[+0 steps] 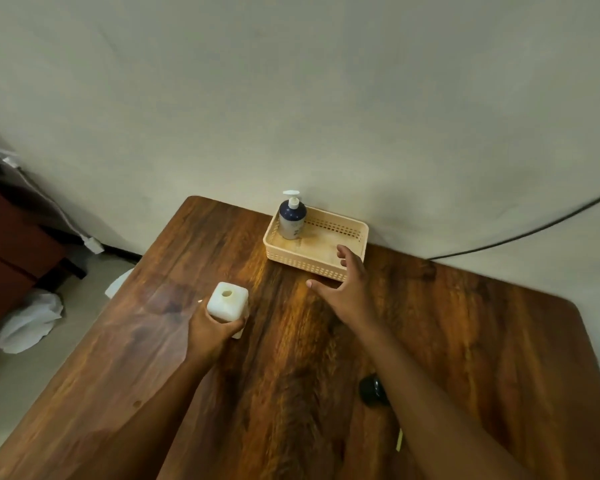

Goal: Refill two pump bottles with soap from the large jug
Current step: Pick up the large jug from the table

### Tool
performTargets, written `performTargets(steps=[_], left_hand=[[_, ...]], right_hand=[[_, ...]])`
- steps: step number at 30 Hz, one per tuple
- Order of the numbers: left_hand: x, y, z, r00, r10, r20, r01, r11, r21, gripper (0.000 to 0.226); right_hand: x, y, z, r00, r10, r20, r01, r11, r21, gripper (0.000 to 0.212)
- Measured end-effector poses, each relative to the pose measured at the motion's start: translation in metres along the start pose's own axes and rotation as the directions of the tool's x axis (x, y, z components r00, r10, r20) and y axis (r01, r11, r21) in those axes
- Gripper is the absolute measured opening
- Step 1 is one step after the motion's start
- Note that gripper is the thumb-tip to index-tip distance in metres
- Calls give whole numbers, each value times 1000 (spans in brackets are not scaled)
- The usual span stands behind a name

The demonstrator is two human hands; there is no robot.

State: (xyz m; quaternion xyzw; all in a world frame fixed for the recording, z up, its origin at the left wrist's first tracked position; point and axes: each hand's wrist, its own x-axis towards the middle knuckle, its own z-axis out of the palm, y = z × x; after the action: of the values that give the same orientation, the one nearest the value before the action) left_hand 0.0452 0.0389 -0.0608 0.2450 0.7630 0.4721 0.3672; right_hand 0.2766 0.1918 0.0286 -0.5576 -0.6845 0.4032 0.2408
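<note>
Left hand (212, 332) grips a white, squarish bottle (228, 303) standing upright on the wooden surface (465, 323), neck hole open, no pump fitted. Right hand (343, 285) hovers with fingers spread, holding nothing, just at the near rim of the cream lattice basket (355, 230). The dark-blue pump bottle (292, 220) stands upright in the basket's far-left corner, far and left of that right hand, which is clearly the nearer one. Smooth plastic, rounded shoulders. No jug in view.

The white square bottle (228, 302), its neck open, stands upright in the left hand (211, 332); the dark-topped pump bottle (292, 218) stands upright beyond the right hand (343, 289).
</note>
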Motion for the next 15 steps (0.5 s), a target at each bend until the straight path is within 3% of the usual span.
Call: performTargets(steps=[6, 11, 15], left_hand=[[-21, 18, 29, 994, 77, 79, -82, 995, 62, 78], [-42, 36, 55, 970, 133, 205, -148, 987, 61, 82], [-56, 45, 79, 951, 161, 263, -181, 982, 56, 84]], right_hand=[[-39, 21, -30, 997, 73, 4, -72, 989, -133, 105], [-75, 51, -62, 999, -2, -33, -10, 927, -376, 104], [-104, 79, -81, 999, 30, -27, -39, 904, -425, 107]])
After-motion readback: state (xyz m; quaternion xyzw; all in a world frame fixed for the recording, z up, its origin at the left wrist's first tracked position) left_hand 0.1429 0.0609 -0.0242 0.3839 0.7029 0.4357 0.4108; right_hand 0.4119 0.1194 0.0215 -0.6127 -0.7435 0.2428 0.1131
